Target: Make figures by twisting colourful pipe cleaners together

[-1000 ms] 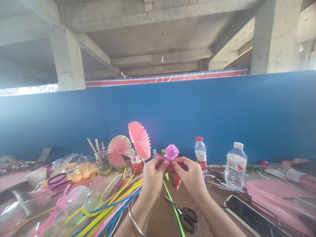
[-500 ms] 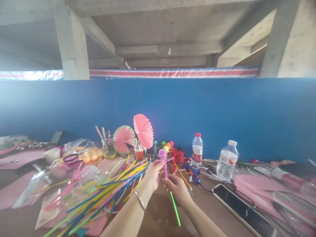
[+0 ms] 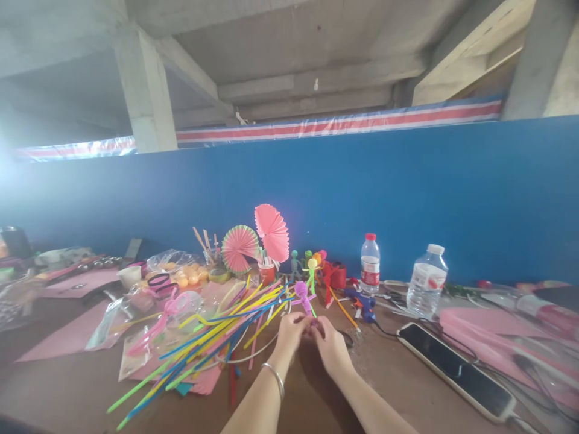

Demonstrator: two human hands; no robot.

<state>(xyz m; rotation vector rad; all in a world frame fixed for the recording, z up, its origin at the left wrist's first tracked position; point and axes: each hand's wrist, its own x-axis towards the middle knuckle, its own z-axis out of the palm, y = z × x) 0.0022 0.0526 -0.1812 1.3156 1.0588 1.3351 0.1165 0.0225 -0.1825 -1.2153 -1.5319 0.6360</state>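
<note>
The left hand point(image 3: 292, 330) has moved from the middle of the slim purple fuzzy-wire figure point(image 3: 303, 296) to its lower end, beside the right hand point(image 3: 329, 343); thin bright green stem point(image 3: 313, 313) shows above the hands instead of trailing below; the yellow-headed, green-bodied fuzzy figure point(image 3: 312, 274) behind comes clear.

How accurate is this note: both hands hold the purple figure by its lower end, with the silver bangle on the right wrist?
Wrong side: the head view shows the silver bangle on the left wrist. Left hand and right hand do hold the purple figure so.
</note>
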